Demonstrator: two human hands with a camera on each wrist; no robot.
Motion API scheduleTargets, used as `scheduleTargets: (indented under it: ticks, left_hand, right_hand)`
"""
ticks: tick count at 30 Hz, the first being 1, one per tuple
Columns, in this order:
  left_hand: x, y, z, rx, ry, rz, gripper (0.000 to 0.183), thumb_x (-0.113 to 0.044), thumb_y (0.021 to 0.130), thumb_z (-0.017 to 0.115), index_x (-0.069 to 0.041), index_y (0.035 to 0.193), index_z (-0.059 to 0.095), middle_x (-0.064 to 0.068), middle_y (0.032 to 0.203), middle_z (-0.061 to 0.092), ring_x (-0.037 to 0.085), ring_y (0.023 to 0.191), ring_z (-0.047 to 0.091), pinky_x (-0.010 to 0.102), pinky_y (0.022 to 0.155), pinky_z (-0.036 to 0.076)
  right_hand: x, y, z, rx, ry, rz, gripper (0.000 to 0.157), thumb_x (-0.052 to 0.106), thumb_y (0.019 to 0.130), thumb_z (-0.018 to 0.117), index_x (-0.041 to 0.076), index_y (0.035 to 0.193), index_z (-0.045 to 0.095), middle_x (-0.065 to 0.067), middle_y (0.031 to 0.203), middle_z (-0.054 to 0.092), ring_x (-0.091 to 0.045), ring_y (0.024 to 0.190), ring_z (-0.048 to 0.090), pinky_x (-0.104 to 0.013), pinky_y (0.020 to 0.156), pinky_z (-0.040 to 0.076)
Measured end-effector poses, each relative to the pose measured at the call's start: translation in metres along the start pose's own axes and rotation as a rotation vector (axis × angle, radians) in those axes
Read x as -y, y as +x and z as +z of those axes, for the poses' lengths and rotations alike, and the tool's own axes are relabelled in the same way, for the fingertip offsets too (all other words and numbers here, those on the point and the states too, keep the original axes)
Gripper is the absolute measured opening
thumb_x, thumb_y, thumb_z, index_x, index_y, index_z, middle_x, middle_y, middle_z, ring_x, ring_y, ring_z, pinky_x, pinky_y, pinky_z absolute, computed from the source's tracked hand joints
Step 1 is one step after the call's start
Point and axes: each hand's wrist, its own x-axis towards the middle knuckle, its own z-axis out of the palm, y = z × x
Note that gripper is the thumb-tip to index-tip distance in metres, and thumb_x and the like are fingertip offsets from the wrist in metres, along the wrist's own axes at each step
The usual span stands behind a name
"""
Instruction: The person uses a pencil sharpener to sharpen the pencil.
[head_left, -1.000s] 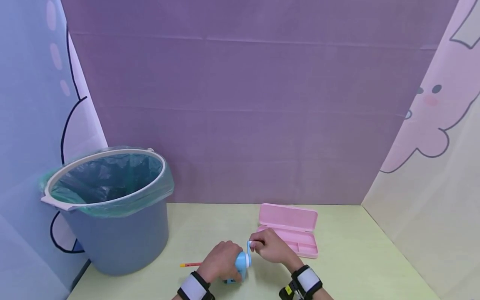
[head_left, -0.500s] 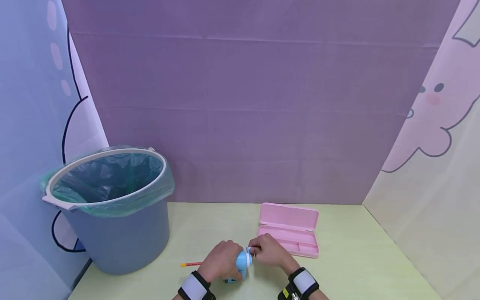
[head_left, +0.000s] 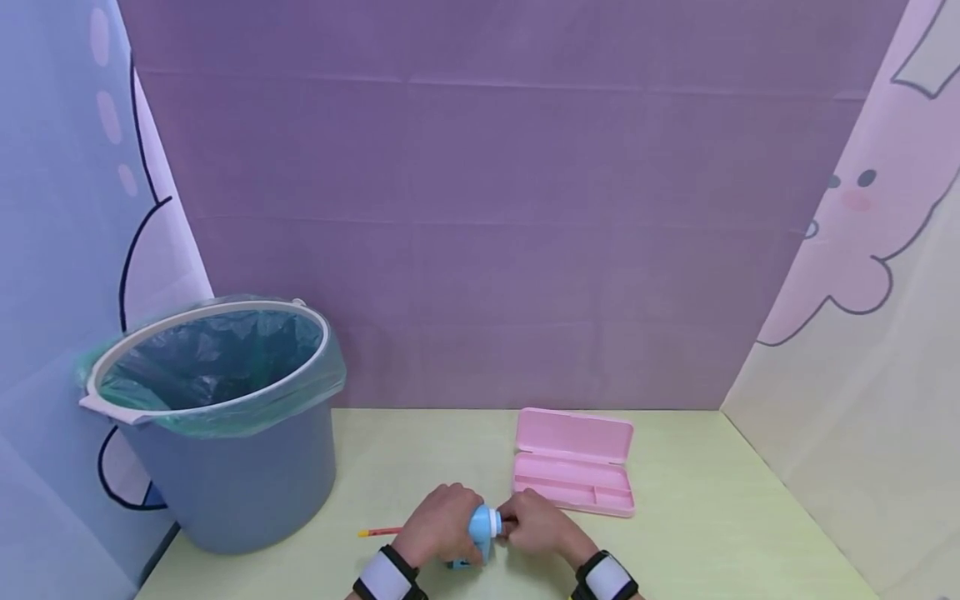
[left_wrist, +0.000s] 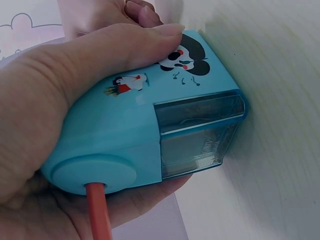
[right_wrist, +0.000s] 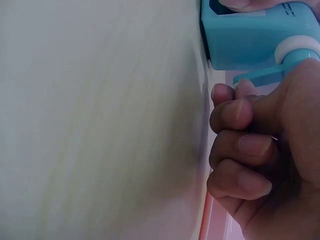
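Note:
A light blue crank pencil sharpener (head_left: 482, 527) with cartoon prints sits near the front of the table. My left hand (head_left: 442, 523) grips its body, the thumb lying across the printed face in the left wrist view. A red pencil (left_wrist: 99, 212) is stuck in the hole at one end; its yellow tip points left in the head view. At the opposite end my right hand (head_left: 536, 525) pinches the end of the crank arm (right_wrist: 265, 76) with curled fingers, which hide the knob. A clear shavings drawer (left_wrist: 197, 135) shows in the sharpener's side.
Behind the right hand lies an opened pink pencil case (head_left: 573, 482) with compartments. A large grey-blue bin (head_left: 247, 483) lined with a green bag stands at the left. A purple backdrop (head_left: 465, 208) closes off the rear, and a printed sheet (head_left: 847, 400) the right side.
My right hand has lowered slightly and turned the crank arm from upright down, out of sight in the head view. The left hand, sharpener and pencil stay nearly in place.

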Motion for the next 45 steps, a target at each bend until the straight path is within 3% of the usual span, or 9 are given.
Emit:
scheduleTargets:
  ticks: [7,19,27,37,45]
  left_hand:
    - [0.0,-0.001,0.001,0.012,-0.011,0.004,0.039,-0.035,0.058,0.091,-0.02,0.081,0.063,-0.011,0.073,0.054,0.01,0.07,0.048,0.029,0.066,0.044]
    - [0.002,-0.002,0.001,-0.022,0.011,0.029,0.04,-0.036,0.056,0.092,-0.021,0.078,0.062,-0.012,0.072,0.054,0.009,0.068,0.048,0.028,0.066,0.044]
    - [0.002,0.0,0.0,-0.006,0.012,0.02,0.039,-0.038,0.058,0.091,-0.021,0.078,0.062,-0.011,0.071,0.054,0.009,0.067,0.048,0.028,0.065,0.044]
    - [0.002,0.002,0.002,0.031,-0.005,-0.012,0.041,-0.04,0.058,0.091,-0.02,0.082,0.063,-0.009,0.074,0.054,0.01,0.069,0.048,0.029,0.064,0.044]
    - [0.002,0.004,0.0,0.039,-0.013,-0.017,0.041,-0.039,0.059,0.091,-0.02,0.084,0.064,-0.009,0.075,0.054,0.011,0.069,0.048,0.029,0.064,0.044]
  right_hand:
    - [0.003,-0.004,0.002,0.016,-0.004,0.037,0.019,0.002,0.075,0.064,0.018,0.064,0.065,0.02,0.052,0.042,0.002,0.046,0.033,-0.016,0.046,0.024]
    - [0.011,-0.014,0.0,0.101,0.099,0.051,0.023,0.001,0.081,0.062,0.014,0.062,0.068,0.02,0.056,0.051,0.002,0.046,0.033,-0.015,0.047,0.024]
    - [0.019,-0.022,-0.004,0.144,0.076,-0.006,0.025,0.005,0.085,0.061,0.015,0.063,0.068,0.02,0.058,0.053,0.004,0.05,0.035,-0.015,0.049,0.025]
    - [0.029,-0.031,-0.018,0.234,0.132,-0.091,0.025,0.007,0.089,0.06,0.007,0.064,0.062,0.017,0.051,0.041,0.009,0.047,0.037,-0.012,0.046,0.029]
    - [0.032,-0.032,-0.026,0.253,0.211,-0.08,0.025,0.003,0.089,0.057,0.007,0.065,0.063,0.015,0.049,0.044,0.007,0.045,0.038,-0.014,0.044,0.026]
